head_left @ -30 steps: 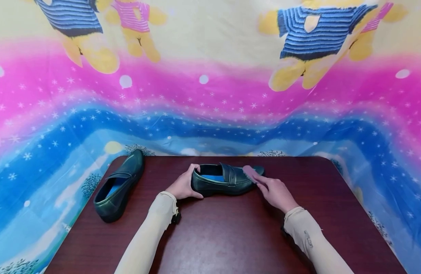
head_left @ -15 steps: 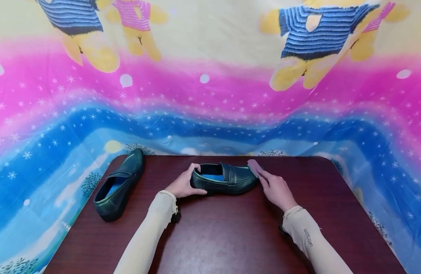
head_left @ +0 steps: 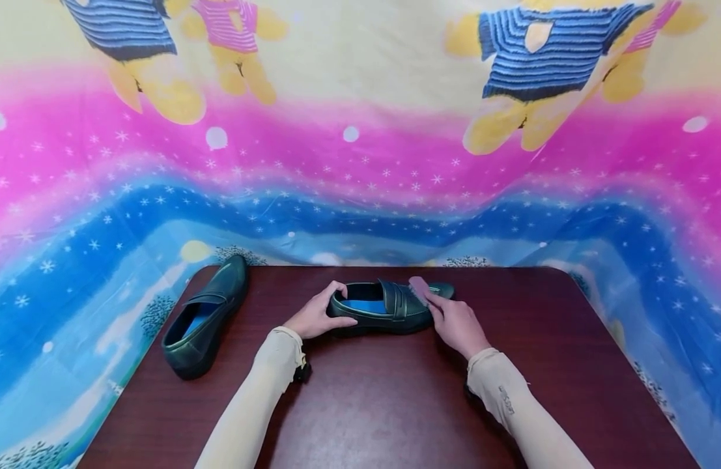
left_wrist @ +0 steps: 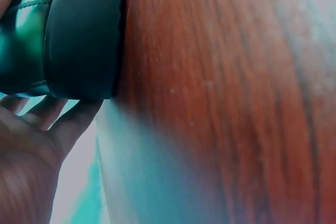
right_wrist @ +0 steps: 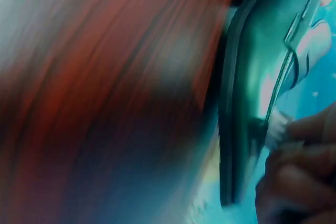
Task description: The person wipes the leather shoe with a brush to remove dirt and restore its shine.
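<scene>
A dark loafer [head_left: 407, 319] with a blue insole lies sideways near the table's far edge, toe to the right. My left hand [head_left: 316, 316] grips its heel, thumb along the near side and fingers over the back. In the left wrist view the heel [left_wrist: 84, 35] shows close up with fingers around it. My right hand [head_left: 461, 326] holds a small pinkish brush [head_left: 420, 288] by its end, bristles down on the loafer's upper just ahead of the strap. The right wrist view has the curled right hand [right_wrist: 302, 171] beside the toe, the bristles [right_wrist: 276, 129] partly hidden.
A second matching loafer [head_left: 204, 319] stands at the table's left side, toe pointing to the back. The dark red wooden table [head_left: 360, 404] ends in front of a printed cloth backdrop [head_left: 348, 182] with bears and snowflakes.
My right hand moved the brush out toward the loafer's toe, then back left toward the strap. The left hand keeps its grip on the heel, thumb shifted slightly along the side.
</scene>
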Demonstrator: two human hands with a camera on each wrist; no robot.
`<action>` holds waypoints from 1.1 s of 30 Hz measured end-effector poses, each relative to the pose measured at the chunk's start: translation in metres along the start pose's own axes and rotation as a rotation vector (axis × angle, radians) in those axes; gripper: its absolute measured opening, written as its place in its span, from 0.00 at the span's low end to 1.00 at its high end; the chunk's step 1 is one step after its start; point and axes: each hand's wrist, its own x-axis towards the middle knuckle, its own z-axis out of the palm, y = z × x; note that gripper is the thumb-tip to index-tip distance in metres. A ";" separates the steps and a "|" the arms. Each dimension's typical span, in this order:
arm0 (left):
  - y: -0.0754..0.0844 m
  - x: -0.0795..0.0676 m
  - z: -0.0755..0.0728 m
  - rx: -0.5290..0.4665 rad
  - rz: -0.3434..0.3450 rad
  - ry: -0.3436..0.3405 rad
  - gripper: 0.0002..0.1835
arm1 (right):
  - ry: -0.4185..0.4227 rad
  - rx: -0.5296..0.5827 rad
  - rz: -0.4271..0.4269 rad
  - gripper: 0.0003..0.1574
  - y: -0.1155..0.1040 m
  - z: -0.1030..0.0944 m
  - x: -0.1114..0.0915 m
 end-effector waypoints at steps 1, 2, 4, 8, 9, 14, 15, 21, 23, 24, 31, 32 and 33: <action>0.000 0.000 0.001 -0.002 -0.001 0.000 0.31 | 0.027 -0.041 0.002 0.29 0.003 -0.001 -0.001; -0.001 -0.001 0.001 -0.006 -0.003 0.000 0.31 | 0.048 -0.069 0.007 0.28 0.006 -0.002 -0.001; 0.000 -0.002 0.001 -0.011 -0.007 -0.001 0.31 | 0.097 -0.132 0.014 0.27 0.011 -0.004 -0.001; -0.001 -0.003 0.001 -0.016 -0.012 -0.008 0.31 | 0.146 -0.176 0.047 0.24 0.016 -0.011 0.000; 0.000 -0.003 0.001 -0.020 -0.012 -0.009 0.31 | 0.154 -0.187 0.055 0.23 0.016 -0.013 0.001; 0.000 -0.002 0.001 -0.024 -0.001 -0.003 0.31 | 0.164 -0.143 0.043 0.24 0.008 -0.016 0.000; 0.000 -0.001 0.001 -0.024 0.000 -0.002 0.31 | 0.144 -0.111 0.027 0.26 0.005 -0.015 0.000; 0.001 -0.002 0.001 -0.031 -0.002 0.003 0.30 | -0.007 0.069 -0.048 0.30 -0.019 -0.006 -0.003; 0.001 -0.002 0.002 -0.032 0.000 0.003 0.30 | -0.022 0.078 -0.044 0.31 -0.022 -0.004 -0.003; 0.000 -0.002 0.002 -0.032 0.001 0.002 0.30 | -0.023 0.066 -0.036 0.31 -0.021 -0.003 -0.003; 0.000 -0.002 0.002 -0.033 0.000 -0.004 0.31 | 0.076 -0.158 0.019 0.25 0.006 -0.009 0.000; 0.001 -0.002 0.002 -0.036 0.002 -0.002 0.31 | 0.099 -0.176 0.023 0.24 0.009 -0.012 0.000; 0.001 -0.002 0.001 -0.037 0.006 0.002 0.31 | 0.117 -0.187 0.030 0.24 0.013 -0.015 0.000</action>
